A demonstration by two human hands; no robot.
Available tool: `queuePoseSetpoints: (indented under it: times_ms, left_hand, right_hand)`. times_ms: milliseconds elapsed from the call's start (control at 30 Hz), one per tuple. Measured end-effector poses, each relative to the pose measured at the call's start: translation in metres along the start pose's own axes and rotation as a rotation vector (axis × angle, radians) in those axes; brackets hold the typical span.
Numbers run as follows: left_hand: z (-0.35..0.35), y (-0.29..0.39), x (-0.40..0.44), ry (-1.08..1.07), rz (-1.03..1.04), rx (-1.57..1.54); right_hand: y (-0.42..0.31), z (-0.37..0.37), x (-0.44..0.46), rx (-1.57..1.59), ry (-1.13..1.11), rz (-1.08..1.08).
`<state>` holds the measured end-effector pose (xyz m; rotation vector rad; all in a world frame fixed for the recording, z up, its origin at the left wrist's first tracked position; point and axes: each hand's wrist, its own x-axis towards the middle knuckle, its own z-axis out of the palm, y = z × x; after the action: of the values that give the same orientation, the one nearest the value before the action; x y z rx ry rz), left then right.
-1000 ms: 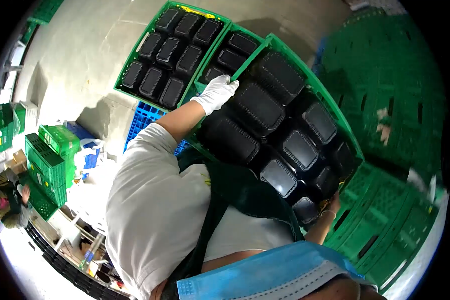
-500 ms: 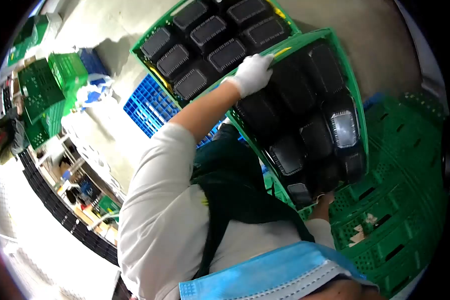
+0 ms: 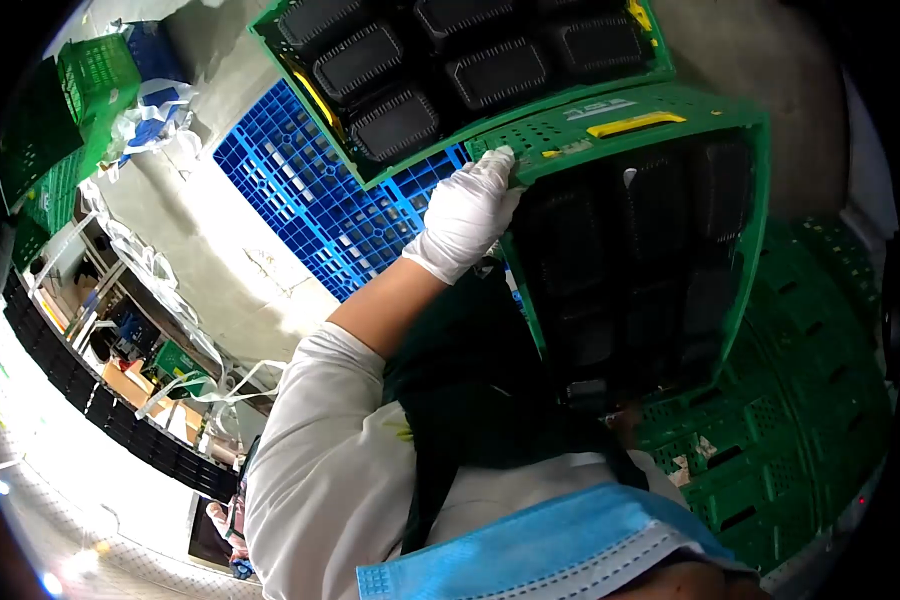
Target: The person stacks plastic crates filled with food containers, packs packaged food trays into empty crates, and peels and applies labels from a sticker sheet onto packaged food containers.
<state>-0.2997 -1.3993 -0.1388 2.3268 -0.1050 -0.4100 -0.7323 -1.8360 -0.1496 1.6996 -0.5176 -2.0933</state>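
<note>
Fingers (image 3: pixel 492 163) of our gloved left hand (image 3: pixel 462 220) are closed, gripping the left corner of a green crate (image 3: pixel 748 215) at its upper end; the thumb lies close to them, and the hand is bent at the wrist. The held crate lies to the right of these fingers, tilted, with black containers (image 3: pixel 655 205) packed in rows inside and a yellow strip (image 3: pixel 635 124) on its far wall. Our right hand (image 3: pixel 624 424) is at the crate's lower end, dark and blurred; we cannot tell how far its fingers are open, or whether they grip.

Leftmost around us are green bins (image 3: pixel 98 85); beside them sits a blue-and-white bag (image 3: pixel 152 122), and below them runs a cluttered rack (image 3: pixel 135 350) with a long black row (image 3: pixel 120 425) along its edge. Further right lies a blue pallet (image 3: pixel 310 195); a second crate (image 3: pixel 370 178), also green and filled with black containers, is just beyond our left fingers, its near side close to the held one. A dark apron (image 3: pixel 475 375) covers our front; at the right spreads a perforated green stack (image 3: pixel 770 410), partly behind the held crate.
</note>
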Motion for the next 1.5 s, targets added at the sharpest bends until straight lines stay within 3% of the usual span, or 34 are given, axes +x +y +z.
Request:
queuePoseSetpoints:
  times_ms: [33, 267, 300, 433, 533, 633, 733, 767, 867, 967, 1033, 1133, 1200, 1233, 1300, 1367, 1400, 1500]
  left_hand:
    - [0.001, 0.0, -0.001, 0.069, 0.079, -0.005]
    - [0.0, 0.0, -0.01, 0.068, 0.032, 0.041]
    - [-0.005, 0.005, -0.009, -0.04, -0.086, 0.038]
    - [0.0, 0.002, -0.006, 0.056, 0.012, 0.025]
    - [0.004, 0.007, -0.004, 0.073, -0.004, 0.083]
    - [0.002, 0.012, -0.007, 0.078, -0.101, 0.089]
    - [-0.004, 0.018, -0.017, 0.15, -0.128, 0.049]
    - [0.008, 0.01, -0.02, 0.293, -0.053, 0.03]
    - [-0.002, 0.022, -0.032, 0.279, -0.201, -0.022]
    - [-0.029, 0.047, -0.078, 0.327, -0.277, 0.039]
    - [-0.037, 0.045, -0.134, 0.336, -0.144, 0.15]
    - [-0.055, 0.003, -0.251, 0.127, 0.004, 0.077]
    - [-0.071, -0.046, -0.336, 0.006, -0.137, -0.018]
    - [-0.085, -0.066, -0.379, -0.104, -0.341, 0.052]
    - [-0.115, -0.099, -0.469, -0.092, -0.752, -0.03]
    - [-0.128, -0.156, -0.557, 0.057, -1.128, -0.199]
    - [-0.136, -0.164, -0.601, 0.333, -1.183, -0.28]
    - [-0.141, -0.232, -0.691, 0.385, -1.47, -0.272]
  right_hand:
    - [-0.001, 0.001, -0.001, -0.02, -0.013, -0.018]
    - [-0.001, -0.001, 0.0, -0.126, -0.048, -0.108]
    - [0.002, 0.001, -0.001, -0.107, -0.019, -0.117]
    - [0.011, 0.006, -0.002, -0.034, 0.105, -0.189]
    - [0.022, 0.021, 0.01, 0.013, 0.289, -0.3]
    - [0.034, 0.028, 0.037, 0.002, 0.76, -0.565]
    - [0.02, -0.004, 0.041, 0.028, 0.659, -0.54]
    - [0.017, -0.013, 0.04, 0.046, 0.646, -0.518]
    - [-0.001, -0.049, 0.031, 0.078, 0.679, -0.487]
    - [-0.022, -0.096, 0.011, 0.111, 0.784, -0.483]
    - [-0.034, -0.121, -0.012, 0.15, 0.86, -0.475]
    - [-0.058, -0.167, -0.058, 0.182, 0.987, -0.507]
    - [-0.075, -0.192, -0.092, 0.197, 1.066, -0.53]
    - [-0.086, -0.206, -0.11, 0.208, 1.106, -0.546]
    - [-0.11, -0.226, -0.151, 0.232, 1.191, -0.573]
    - [-0.139, -0.238, -0.194, 0.261, 1.266, -0.593]
    - [-0.155, -0.24, -0.214, 0.275, 1.302, -0.6]
    - [-0.222, -0.247, -0.28, 0.314, 1.416, -0.647]
